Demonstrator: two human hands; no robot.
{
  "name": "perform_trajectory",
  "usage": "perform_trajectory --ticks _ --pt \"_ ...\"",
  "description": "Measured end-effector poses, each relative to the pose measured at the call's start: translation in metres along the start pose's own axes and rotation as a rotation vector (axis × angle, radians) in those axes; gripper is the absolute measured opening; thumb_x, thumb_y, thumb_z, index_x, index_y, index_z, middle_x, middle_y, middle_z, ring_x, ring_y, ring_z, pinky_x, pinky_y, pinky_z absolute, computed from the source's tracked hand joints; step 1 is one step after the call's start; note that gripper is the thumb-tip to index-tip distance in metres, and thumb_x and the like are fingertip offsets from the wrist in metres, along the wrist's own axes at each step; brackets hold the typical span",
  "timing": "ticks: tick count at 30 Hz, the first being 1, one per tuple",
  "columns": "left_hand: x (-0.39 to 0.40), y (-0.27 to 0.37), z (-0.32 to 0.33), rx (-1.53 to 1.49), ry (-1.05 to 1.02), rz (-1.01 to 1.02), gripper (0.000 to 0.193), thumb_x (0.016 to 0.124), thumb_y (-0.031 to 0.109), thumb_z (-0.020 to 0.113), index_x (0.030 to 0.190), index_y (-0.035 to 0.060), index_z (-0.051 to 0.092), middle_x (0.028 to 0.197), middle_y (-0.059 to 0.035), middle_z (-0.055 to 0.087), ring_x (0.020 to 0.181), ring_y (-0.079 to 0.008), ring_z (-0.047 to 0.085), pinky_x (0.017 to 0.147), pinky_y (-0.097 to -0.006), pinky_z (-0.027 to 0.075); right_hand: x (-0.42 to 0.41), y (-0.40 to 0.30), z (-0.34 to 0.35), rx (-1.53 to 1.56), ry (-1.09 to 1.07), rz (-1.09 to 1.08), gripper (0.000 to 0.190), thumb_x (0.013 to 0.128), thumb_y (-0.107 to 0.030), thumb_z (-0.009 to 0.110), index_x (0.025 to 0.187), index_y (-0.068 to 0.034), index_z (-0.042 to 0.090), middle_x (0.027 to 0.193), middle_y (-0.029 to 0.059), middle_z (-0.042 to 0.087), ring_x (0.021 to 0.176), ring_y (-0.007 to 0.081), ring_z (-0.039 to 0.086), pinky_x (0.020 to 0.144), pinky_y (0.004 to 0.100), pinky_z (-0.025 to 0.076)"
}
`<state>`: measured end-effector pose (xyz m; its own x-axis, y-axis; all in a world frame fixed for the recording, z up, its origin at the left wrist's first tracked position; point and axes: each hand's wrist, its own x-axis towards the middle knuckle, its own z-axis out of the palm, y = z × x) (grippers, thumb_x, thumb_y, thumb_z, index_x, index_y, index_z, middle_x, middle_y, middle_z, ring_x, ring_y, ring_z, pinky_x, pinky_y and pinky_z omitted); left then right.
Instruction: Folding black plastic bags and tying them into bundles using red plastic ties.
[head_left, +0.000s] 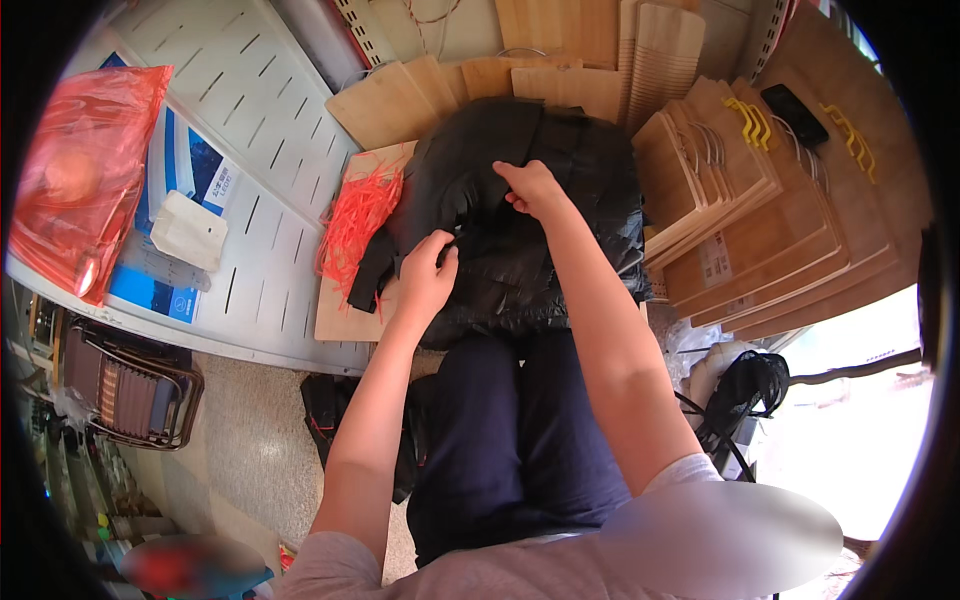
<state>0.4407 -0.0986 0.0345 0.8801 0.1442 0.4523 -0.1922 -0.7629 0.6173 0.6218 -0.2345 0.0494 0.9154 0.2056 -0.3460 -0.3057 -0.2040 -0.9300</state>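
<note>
A large rounded heap of black plastic sheeting or bags lies before me, with overlapping layers and a ragged right edge. My left hand is at its left part, thumb and fingers curled beside a dark fold. Whether plastic is pinched between those fingertips is hard to make out. Over the upper middle of the heap is my right hand, its index finger and thumb toward the upper left and the other fingers curled. Any thin plastic in it blends into the black behind. A black strip or flap sticks out at the lower left.
Red plastic strings lie left of the heap on a wooden board. Wooden cutting boards stand at the right, a black phone on them. More boards lean behind. A slotted metal shelf holds a red bag.
</note>
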Motion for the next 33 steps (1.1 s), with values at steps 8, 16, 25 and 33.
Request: perform_trajectory --ticks 8,16,25,33 --pt "-0.013 0.017 -0.006 -0.166 -0.02 -0.253 0.024 0.086 0.007 0.062 0.109 0.0024 0.058 0.104 -0.0171 0.063 0.092 -0.0289 0.065 0.071 -0.0341 0.052 0.002 0.009 0.014 -0.104 -0.1 -0.157 0.045 0.08 -0.032 0.071 0.096 0.008 0.059 0.079 0.0162 0.063 0.062 0.0236 0.061 0.051 0.0365 0.047" --pt "-0.085 -0.014 -0.029 -0.261 0.296 -0.237 0.043 0.087 0.011 0.064 0.127 0.0033 0.05 0.129 -0.0138 0.051 0.116 -0.0239 0.052 0.092 -0.0338 0.044 -0.051 0.033 -0.123 0.34 -0.202 -0.051 0.038 0.084 -0.018 0.07 0.113 0.0 0.054 0.108 0.011 0.063 0.096 0.0219 0.063 0.081 0.0382 0.053" --pt "-0.074 -0.036 -0.022 -0.356 0.086 -0.529 0.041 0.093 0.038 0.06 0.104 -0.0011 0.064 0.082 -0.0055 0.065 0.078 -0.0137 0.059 0.072 -0.0269 0.045 -0.069 0.073 -0.168 0.313 -0.158 -0.018 0.043 0.083 -0.015 0.071 0.118 0.004 0.055 0.11 0.0134 0.065 0.098 0.0223 0.064 0.082 0.0346 0.052" --pt "-0.089 -0.039 -0.025 -0.212 -0.065 -0.43 0.035 0.082 0.029 0.072 0.097 -0.0018 0.065 0.09 -0.0108 0.067 0.085 -0.0201 0.063 0.076 -0.0326 0.047 -0.128 0.094 -0.117 -0.614 0.285 -0.881 0.063 0.075 -0.021 0.074 0.128 0.0 0.049 0.123 0.0206 0.055 0.118 0.0383 0.048 0.102 0.0457 0.036"
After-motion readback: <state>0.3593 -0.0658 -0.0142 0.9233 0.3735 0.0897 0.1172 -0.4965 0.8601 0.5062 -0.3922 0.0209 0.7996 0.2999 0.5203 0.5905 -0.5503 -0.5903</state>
